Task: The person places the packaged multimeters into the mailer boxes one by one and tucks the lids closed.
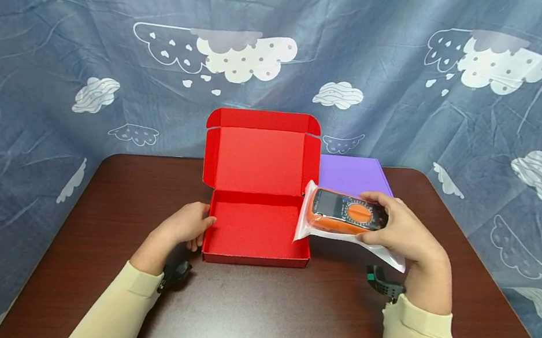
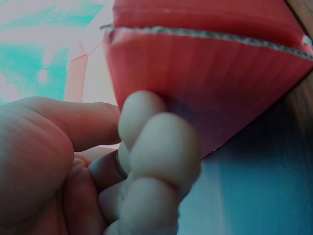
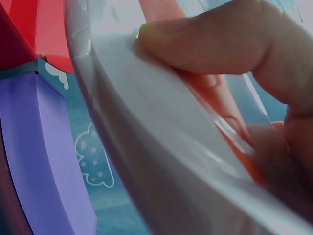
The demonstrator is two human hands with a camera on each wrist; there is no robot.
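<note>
My right hand [image 1: 404, 230] grips an orange and black multimeter [image 1: 349, 211] in a clear plastic bag with a white backing, thumb on the near side and fingers over the far side. The multimeter is held just right of the open red cardboard box [image 1: 259, 228], its dial and screen facing up. In the right wrist view the thumb [image 3: 195, 44] presses the bag's white side [image 3: 146, 112]. At the box's left wall, my left hand [image 1: 187, 225] holds the edge with its thumb at the rim. Its curled fingers [image 2: 164, 147] lie against the box's outside.
The red box's lid [image 1: 267, 159] stands raised at the back. Behind the multimeter lies a flat purple box [image 1: 351, 172], partly covered by it in the head view. The dark wooden table [image 1: 280, 316] ends at a blue cloud-patterned curtain [image 1: 389, 46].
</note>
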